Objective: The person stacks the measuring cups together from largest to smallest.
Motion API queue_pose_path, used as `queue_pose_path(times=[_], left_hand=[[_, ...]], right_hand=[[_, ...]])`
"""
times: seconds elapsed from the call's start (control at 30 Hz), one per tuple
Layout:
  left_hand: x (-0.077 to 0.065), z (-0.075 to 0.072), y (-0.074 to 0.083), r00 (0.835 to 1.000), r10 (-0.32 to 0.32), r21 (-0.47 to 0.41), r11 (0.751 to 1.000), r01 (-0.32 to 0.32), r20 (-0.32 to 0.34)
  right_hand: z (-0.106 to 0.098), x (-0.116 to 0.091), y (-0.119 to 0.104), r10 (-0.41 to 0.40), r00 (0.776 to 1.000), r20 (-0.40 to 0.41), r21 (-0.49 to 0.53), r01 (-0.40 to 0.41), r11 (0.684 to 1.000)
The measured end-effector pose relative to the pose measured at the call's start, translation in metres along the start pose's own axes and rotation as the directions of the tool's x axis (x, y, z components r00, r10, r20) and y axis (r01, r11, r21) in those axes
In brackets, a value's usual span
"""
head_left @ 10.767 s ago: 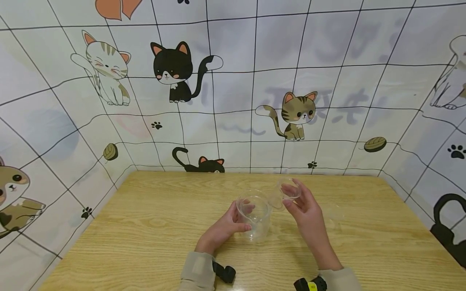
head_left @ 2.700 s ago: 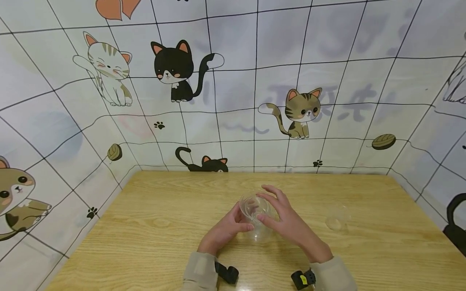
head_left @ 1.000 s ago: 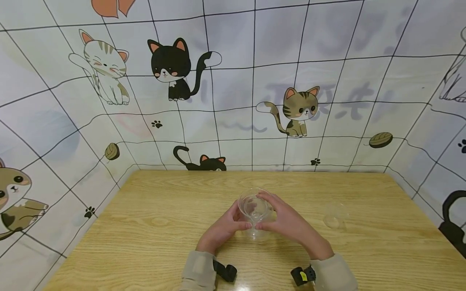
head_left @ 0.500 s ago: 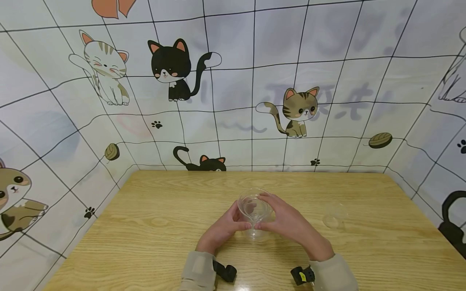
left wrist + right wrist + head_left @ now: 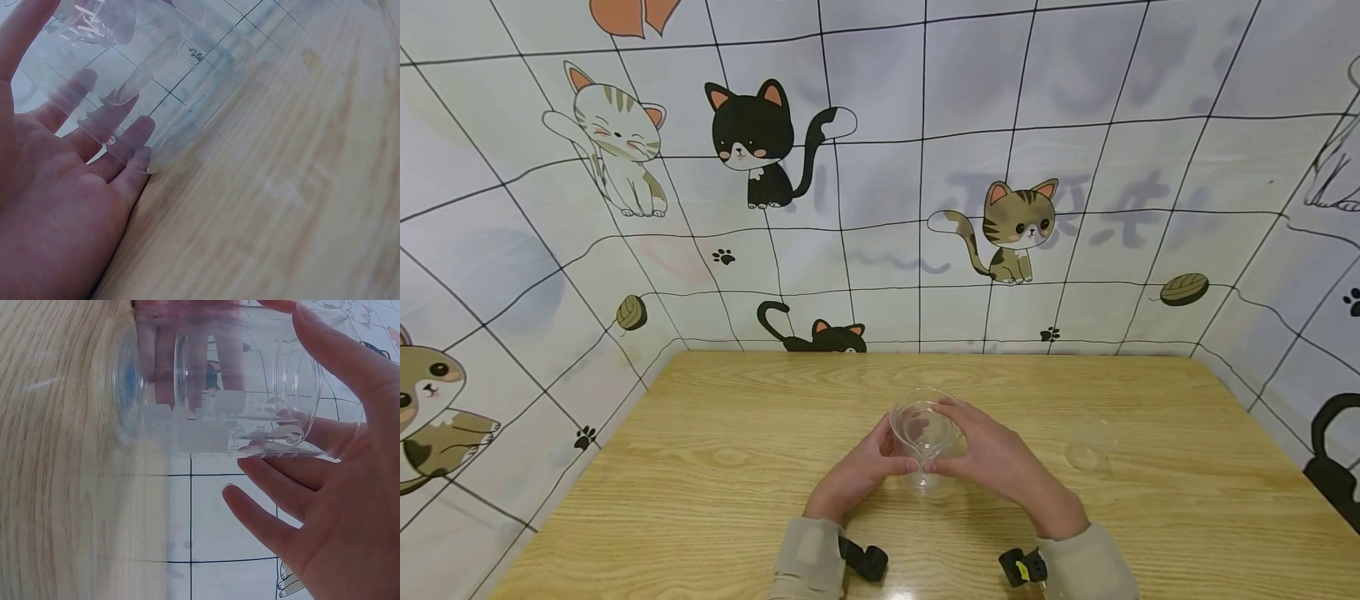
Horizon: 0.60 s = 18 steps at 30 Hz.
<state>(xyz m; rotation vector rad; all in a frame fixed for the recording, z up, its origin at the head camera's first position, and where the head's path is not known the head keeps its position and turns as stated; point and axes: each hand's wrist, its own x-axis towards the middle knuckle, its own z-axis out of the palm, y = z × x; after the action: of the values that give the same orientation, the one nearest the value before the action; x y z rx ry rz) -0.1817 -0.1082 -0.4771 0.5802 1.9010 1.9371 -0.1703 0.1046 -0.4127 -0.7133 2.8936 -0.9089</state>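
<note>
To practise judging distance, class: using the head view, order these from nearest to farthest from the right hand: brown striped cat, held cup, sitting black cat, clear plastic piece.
1. Held cup: touching the right hand, on its left.
2. Clear plastic piece: on the table, to the right.
3. Brown striped cat: on the wall ahead.
4. Sitting black cat: on the wall, farther left.

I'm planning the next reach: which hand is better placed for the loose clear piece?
Probably the right hand: it is nearer the loose clear piece on the table. The left hand, which also grips the clear cup, could steady it meanwhile.
</note>
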Motion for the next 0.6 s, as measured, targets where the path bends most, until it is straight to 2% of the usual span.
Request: queue_pose_path(times=[0.27, 0.6], left_hand=[[0.0002, -0.0002, -0.0039, 1.000, -0.005, 0.004, 1.000, 0.005, -0.027], [0.0012, -0.0016, -0.0063, 1.000, -0.014, 0.007, 1.000, 0.014, -0.011]], right_hand=[[-0.0017, 0.0001, -0.0041, 0.017, 1.000, 0.004, -0.050, -0.017, 0.999], [-0.0016, 0.0008, -0.0052, 0.036, 0.999, 0.009, -0.057, -0.035, 0.998]])
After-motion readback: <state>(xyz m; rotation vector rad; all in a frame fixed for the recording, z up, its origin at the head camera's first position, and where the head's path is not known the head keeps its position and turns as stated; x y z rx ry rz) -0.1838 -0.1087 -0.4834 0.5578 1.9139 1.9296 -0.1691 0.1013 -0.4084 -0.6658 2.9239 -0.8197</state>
